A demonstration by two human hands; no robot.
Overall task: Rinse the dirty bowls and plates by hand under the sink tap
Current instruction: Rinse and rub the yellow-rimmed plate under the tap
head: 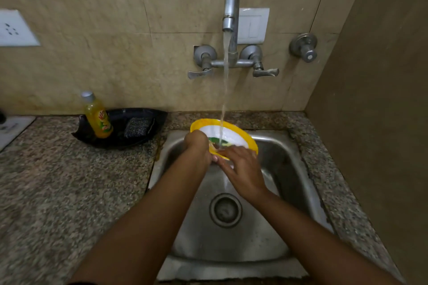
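A round plate (234, 133) with a yellow rim, white inside and a green print is held tilted over the steel sink (284, 164). Water runs from the wall tap (231, 4) onto the plate's middle. My left hand (196, 146) grips the plate's left edge. My right hand (243, 166) lies on the plate's near edge, fingers spread over the rim and touching the wet inside. The lower part of the plate is hidden behind both hands.
A yellow dish-soap bottle (98, 117) and a grey scrub pad (137, 127) sit in a black tray (150, 115) on the granite counter (69, 180) left of the sink. The drain (225, 210) lies mid-sink. A brown wall (382, 122) stands on the right.
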